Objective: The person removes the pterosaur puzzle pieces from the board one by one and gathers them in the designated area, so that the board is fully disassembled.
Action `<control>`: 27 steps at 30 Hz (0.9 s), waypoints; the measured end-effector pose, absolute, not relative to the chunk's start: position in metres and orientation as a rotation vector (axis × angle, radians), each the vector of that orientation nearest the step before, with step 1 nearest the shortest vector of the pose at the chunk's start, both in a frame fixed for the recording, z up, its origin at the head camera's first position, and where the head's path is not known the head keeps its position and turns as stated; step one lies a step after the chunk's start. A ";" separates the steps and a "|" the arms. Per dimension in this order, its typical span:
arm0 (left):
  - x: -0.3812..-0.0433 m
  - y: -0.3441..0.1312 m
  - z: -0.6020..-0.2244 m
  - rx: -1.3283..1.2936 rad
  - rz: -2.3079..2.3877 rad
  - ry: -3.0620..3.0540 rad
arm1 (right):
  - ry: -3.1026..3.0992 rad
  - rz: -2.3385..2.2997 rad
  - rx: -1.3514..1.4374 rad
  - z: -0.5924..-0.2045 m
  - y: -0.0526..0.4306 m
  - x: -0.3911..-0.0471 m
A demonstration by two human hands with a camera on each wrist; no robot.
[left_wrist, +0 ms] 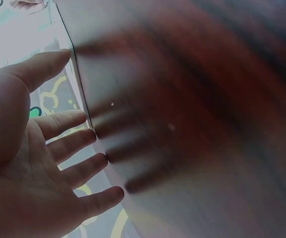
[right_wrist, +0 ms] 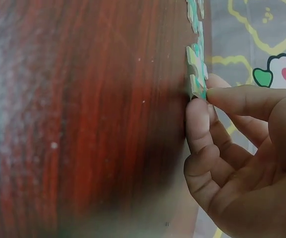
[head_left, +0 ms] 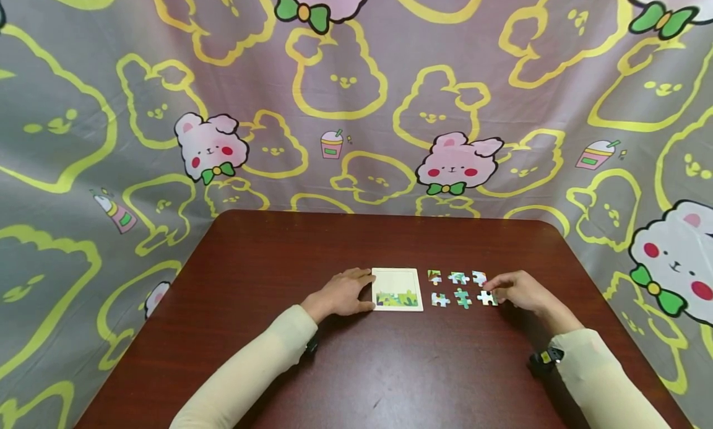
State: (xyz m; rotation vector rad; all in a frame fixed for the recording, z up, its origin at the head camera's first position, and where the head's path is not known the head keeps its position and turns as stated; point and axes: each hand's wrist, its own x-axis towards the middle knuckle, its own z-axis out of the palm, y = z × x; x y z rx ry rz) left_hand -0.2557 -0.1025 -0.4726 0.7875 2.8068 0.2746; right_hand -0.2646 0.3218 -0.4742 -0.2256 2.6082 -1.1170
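Puzzle pieces (head_left: 463, 298): six, on the counter (head_left: 367, 367), in two rows of three between the tray (head_left: 395, 280) and the right hand (head_left: 520, 291).
Left wrist view: the left hand (head_left: 346, 293) from its palm side, released, fingers straight and spread apart; the head view gives mostly its back, with fingertips at the tray's left edge.
Right wrist view: thumb and fingertips of the right hand pinching the lower-right piece (head_left: 486, 298), seen nearly edge-on as a thin slab; the head view shows this grasp only from above.
Upper row, left to right: green with orange, then green and pale blue, then white with blue and warm touches.
Lower row, left to right: pale blue and white, then mostly green, then the pale piece in the grasp.
Piece outlines: rounded knobs and notches.
Tray contents: a green-and-yellow picture strip along the near side; plain cream surface beyond, within a square cream rim.
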 end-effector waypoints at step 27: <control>-0.256 -0.103 -0.470 0.769 0.309 2.767 | 2.572 -1.217 -0.256 -0.461 0.286 -0.272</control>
